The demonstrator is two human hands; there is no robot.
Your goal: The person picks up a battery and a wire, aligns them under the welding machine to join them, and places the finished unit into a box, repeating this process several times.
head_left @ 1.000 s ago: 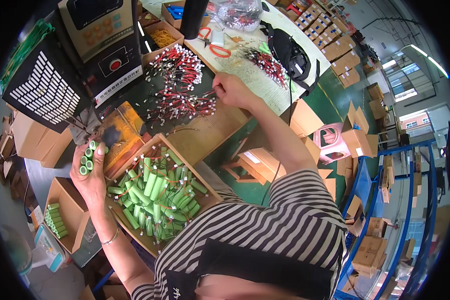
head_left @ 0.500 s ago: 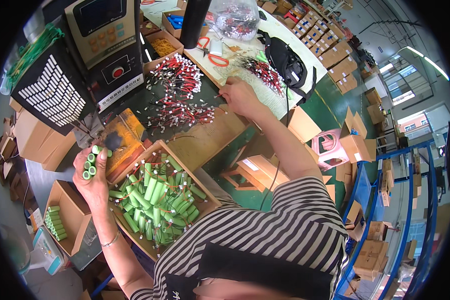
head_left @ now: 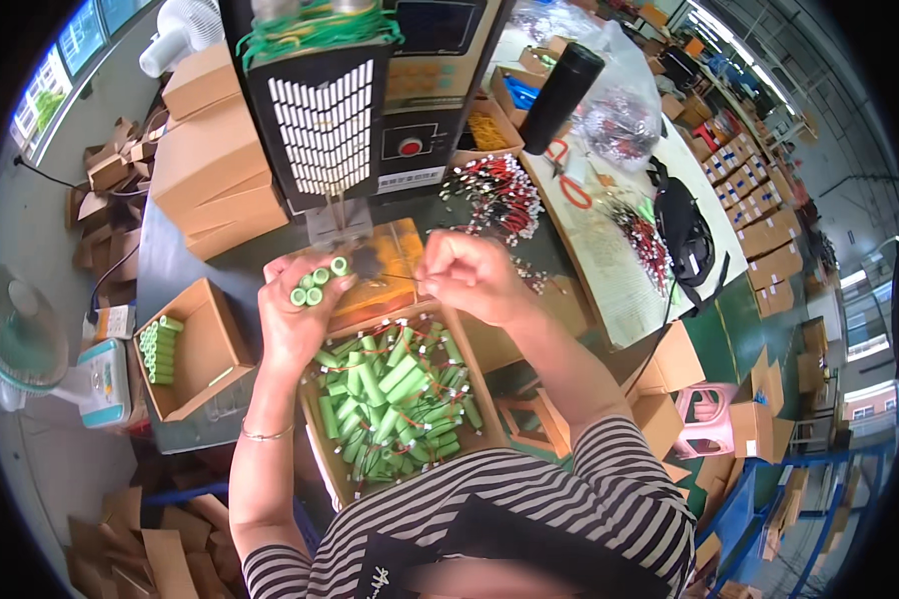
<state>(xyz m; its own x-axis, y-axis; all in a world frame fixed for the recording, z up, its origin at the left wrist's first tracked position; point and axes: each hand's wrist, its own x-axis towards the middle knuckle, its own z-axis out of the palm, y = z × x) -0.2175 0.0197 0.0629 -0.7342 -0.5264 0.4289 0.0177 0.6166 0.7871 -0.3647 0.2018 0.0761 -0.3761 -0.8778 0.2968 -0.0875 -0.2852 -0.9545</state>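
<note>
In my left hand [head_left: 295,304] is a bunch of several green cylindrical battery cells [head_left: 314,296], their ends facing up. Close to its right, my right hand [head_left: 474,278] pinches a thin wire lead [head_left: 398,277] that points toward the cells; a gap shows between the two hands. Both hands are over the near edge of a worn orange plate [head_left: 402,240], just in front of a spot welder's electrodes [head_left: 342,218]. Below them, a cardboard box [head_left: 317,451] holds many green cells with red and black leads attached.
Left of my hands, a cardboard box [head_left: 205,384] has green cells stacked inside. Piles of red and black wire leads [head_left: 494,195] lie right of the welder [head_left: 410,150]. Orange-handled scissors [head_left: 572,190], a black cylinder [head_left: 561,98] and a black bag [head_left: 684,225] are at the right.
My right hand has come from the lead pile to beside the left hand, bringing a wire lead. The view has turned left. My left hand still grips the cells.
</note>
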